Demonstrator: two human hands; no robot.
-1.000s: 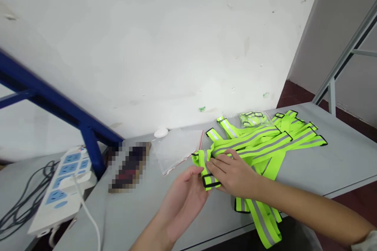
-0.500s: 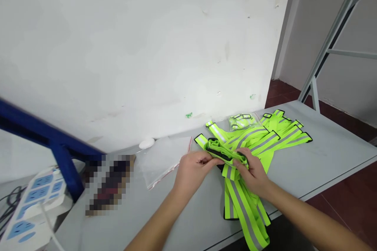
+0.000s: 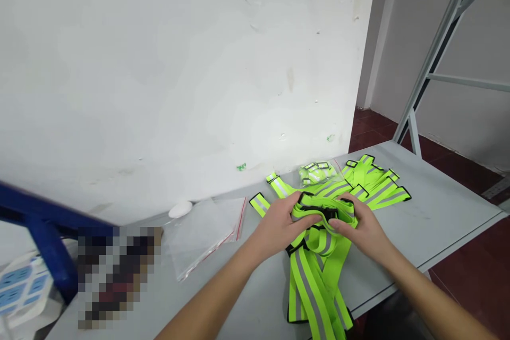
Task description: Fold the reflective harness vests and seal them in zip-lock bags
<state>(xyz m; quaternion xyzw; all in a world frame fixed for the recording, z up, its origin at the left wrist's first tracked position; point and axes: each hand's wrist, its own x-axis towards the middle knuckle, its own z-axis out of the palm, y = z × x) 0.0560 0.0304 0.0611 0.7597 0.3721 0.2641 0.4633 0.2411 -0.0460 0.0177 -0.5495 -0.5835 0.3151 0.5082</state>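
A folded bundle of neon-green reflective strap (image 3: pixel 326 211) with black edging and a black buckle is held up between both hands. My left hand (image 3: pixel 281 226) is closed on the bundle's left end, its thumb along the front. Closed on the right end is my right hand (image 3: pixel 364 228), thumb also in front. Loose green straps with grey stripes (image 3: pixel 314 287) hang below the bundle over the table's front edge. More green straps (image 3: pixel 378 188) spread out behind and to the right. A clear bag with folded green straps inside (image 3: pixel 317 172) lies against the wall.
Clear zip bags with red seams (image 3: pixel 203 228) lie on the grey table (image 3: pixel 438 202), left of the hands, beside a white oval object (image 3: pixel 180 209). Farther left are a pixelated item (image 3: pixel 119 276), a blue metal frame (image 3: pixel 51 249) and a white power strip (image 3: pixel 24 287).
The view has shifted, so the scene sits farther left. My left hand has moved from the bundle's lower edge to its left end, and the bundle now faces the camera with its buckle showing.
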